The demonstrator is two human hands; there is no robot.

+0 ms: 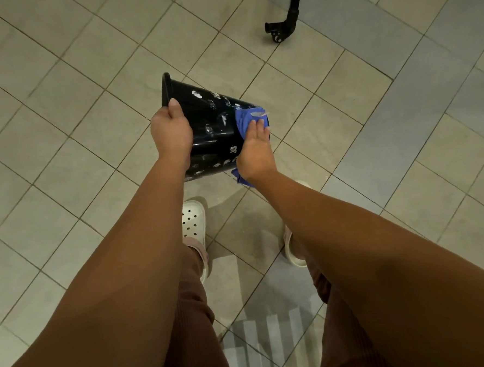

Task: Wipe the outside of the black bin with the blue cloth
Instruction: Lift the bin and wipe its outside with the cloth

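A black bin with small white marks on its side is held tipped over above the tiled floor, its rim to the left and its base to the right. My left hand grips the rim, thumb on the outside. My right hand presses the blue cloth flat against the bin's side near its base. A corner of the cloth hangs out below my right wrist. The inside of the bin is hidden.
Pale square floor tiles run diagonally all around. My two feet in white perforated clogs stand right below the bin. A black metal leg with a foot stands at the top right.
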